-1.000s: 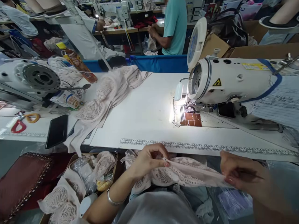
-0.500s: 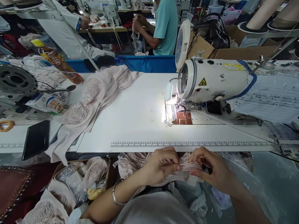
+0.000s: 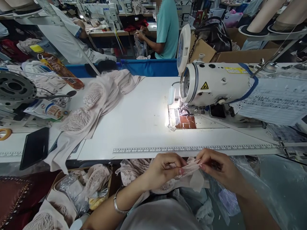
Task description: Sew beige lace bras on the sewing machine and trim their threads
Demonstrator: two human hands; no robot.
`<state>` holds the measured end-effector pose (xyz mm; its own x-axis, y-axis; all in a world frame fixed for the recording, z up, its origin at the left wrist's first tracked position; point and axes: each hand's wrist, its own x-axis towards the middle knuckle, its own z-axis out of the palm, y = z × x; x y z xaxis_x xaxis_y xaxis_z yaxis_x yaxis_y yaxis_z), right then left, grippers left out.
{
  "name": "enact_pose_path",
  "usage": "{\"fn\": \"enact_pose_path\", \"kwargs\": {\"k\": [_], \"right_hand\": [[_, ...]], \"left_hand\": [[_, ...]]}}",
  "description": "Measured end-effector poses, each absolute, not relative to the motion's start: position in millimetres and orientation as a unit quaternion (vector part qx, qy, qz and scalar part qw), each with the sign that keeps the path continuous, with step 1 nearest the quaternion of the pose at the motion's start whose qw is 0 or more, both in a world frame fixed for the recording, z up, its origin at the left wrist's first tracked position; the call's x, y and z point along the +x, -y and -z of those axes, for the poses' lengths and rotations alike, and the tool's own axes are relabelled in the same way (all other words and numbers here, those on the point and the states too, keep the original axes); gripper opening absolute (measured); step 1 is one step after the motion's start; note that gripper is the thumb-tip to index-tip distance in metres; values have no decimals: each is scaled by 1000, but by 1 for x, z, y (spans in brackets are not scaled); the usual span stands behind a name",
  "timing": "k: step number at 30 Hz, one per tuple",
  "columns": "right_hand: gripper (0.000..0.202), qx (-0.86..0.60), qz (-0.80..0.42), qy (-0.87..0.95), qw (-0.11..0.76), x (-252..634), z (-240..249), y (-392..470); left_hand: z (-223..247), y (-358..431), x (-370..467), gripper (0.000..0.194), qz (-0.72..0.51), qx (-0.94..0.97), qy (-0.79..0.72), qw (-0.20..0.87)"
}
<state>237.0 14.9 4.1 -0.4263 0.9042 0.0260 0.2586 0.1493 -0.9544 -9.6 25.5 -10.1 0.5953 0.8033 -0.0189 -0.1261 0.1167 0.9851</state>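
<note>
Head view showed a pale pink garment (image 3: 176,184) of patterned lace and thin, soft cloth above the person's lap, gathered between the pinching fingertips of the left hand (image 3: 165,171) and the right hand (image 3: 219,171). Just beyond, a smooth white table (image 3: 134,121) bore a printed ruler (image 3: 192,149) and a rounded sewing machine (image 3: 216,80), with a teal-shirted co-worker (image 3: 168,28) farther back. To the left, a box (image 3: 110,184) held lace pieces (image 3: 99,175) and crinkled clear plastic (image 3: 76,191), while a yellow-capped bottle (image 3: 59,68) had brown contents.

Lace fabric (image 3: 80,118) on white table (image 3: 134,124)
</note>
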Motion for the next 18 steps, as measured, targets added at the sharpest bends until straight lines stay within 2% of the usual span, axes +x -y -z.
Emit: {"fn": "enact_pose_path", "kwargs": {"k": [3, 7, 10, 13, 15, 18], "right_hand": [[30, -455, -490, 656, 349, 234, -6, -13], [32, -467, -489, 642, 362, 230, -11, -11], [27, -488, -480, 632, 363, 226, -14, -7], [23, -521, -474, 631, 326, 222, -16, -1], [22, -532, -470, 636, 301, 219, -17, 1], [27, -540, -432, 652, 311, 219, -18, 0]], "left_hand": [[13, -23, -8, 33, -311, 523, -306, 732], [13, -22, -4, 32, -311, 518, -316, 732], [5, -24, 2, 20, -309, 559, -344, 689], [-1, -23, 10, 24, -293, 634, -366, 615], [0, -22, 16, 17, -285, 668, -385, 570], [3, -21, 20, 27, -293, 643, -410, 577]]}}
